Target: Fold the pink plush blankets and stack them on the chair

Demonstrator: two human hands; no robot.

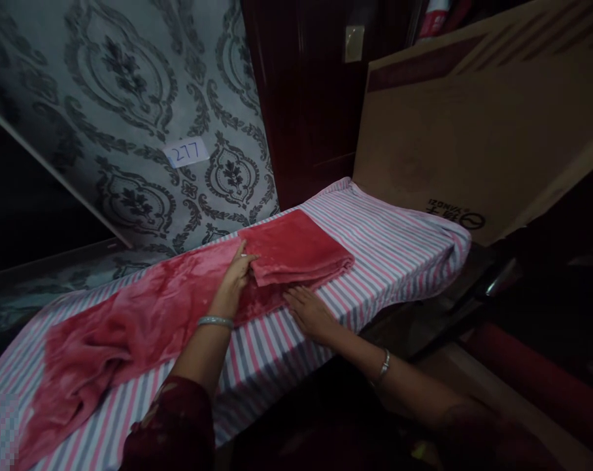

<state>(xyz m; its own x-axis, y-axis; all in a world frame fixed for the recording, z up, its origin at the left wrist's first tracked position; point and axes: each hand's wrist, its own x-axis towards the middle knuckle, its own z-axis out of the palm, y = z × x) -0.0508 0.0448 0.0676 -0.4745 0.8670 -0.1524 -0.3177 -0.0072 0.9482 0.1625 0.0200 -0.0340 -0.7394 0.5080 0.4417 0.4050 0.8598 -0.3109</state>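
Basically, head view, one person, both hands on a red blanket (153,291). From where I stood, it lay lengthwise along a narrow cloth-covered desk (394,229), seemingly so its length had support. The folded section (301,245) sat toward the right end, layers stacked; the loose rest ran left, rumpled, near the front edge.

Left hand (236,273) was at the folded section's left edge, thumb and forefinger apart; probably there to steady that edge and keep the layers lined up. Couldn't tell whether its fingers pinched the fabric. Right hand (313,315) lay palm down by the blanket's near edge, just in front of the folded section, fingers close together, nearly straight, clamped on nothing I could see; I read that as holding the lower layer flat.

Surroundings: a "277" card (187,152) on the patterned wall (129,85), a cardboard box (453,131) beyond the desk's right end.
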